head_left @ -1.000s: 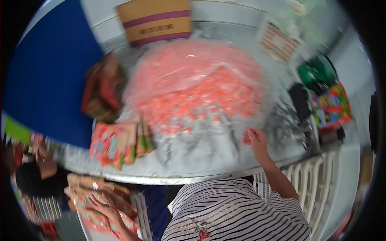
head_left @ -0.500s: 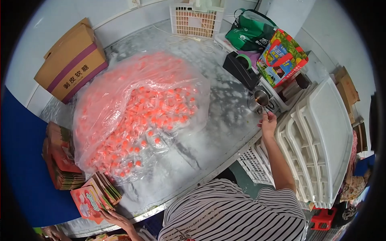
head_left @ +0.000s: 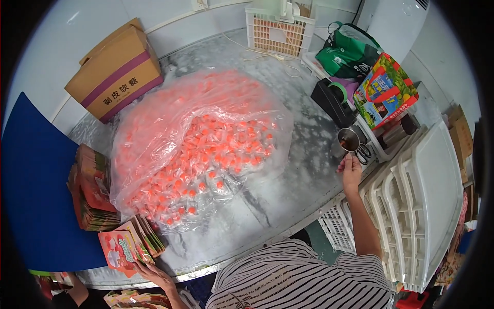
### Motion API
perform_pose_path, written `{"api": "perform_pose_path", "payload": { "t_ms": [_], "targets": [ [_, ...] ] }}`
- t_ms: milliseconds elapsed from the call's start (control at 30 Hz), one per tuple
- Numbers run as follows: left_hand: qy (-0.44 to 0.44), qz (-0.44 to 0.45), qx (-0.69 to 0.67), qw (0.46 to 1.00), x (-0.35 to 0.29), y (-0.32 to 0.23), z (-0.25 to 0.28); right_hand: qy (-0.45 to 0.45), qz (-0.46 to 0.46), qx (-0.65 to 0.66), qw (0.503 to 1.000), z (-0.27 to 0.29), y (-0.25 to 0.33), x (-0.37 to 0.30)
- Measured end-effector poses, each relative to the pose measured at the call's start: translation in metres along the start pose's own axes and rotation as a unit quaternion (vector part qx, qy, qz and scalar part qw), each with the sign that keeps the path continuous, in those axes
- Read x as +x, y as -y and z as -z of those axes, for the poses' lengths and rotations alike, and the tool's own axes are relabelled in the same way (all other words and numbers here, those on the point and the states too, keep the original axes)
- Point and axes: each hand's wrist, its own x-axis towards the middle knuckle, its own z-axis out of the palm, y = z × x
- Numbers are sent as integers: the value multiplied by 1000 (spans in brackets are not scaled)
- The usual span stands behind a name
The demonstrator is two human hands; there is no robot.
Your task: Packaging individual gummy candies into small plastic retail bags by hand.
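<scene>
My right hand [head_left: 351, 172] is closed on the handle of a metal measuring cup [head_left: 349, 139] at the table's right side. The cup's round mouth faces me, its inside dark and shiny. At the lower left my left hand [head_left: 154, 274] grips the edge of a red printed pouch [head_left: 118, 251], beside a fanned row of similar pouches [head_left: 146, 238]. Between my hands lies a large clear plastic bag [head_left: 170, 110], spread open over many small wrapped orange-red candies [head_left: 216, 141]. Part of the left hand's grip is hidden.
Scissors [head_left: 364, 153] lie beside the cup, near a black tape dispenser [head_left: 332, 103] and a colourful box [head_left: 386, 90]. Stacked white trays [head_left: 411, 201] stand right, a carton [head_left: 116, 72] back left. More pouches [head_left: 92, 190] stand left; another person's arm [head_left: 77, 289] shows below them.
The whole view has shifted, so most things sit further right in it. The scissors show more plainly beside the cup. Both hands keep their holds with little movement.
</scene>
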Motion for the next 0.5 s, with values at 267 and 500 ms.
{"api": "perform_pose_path", "payload": {
  "t_ms": [267,500],
  "targets": [
    [11,37,-15,999,-1,-21,6,165,119,36,978,-61,107,-59],
    [29,40,-68,996,0,-35,10,350,248,87,899,-101,181,-93]
  ]
}}
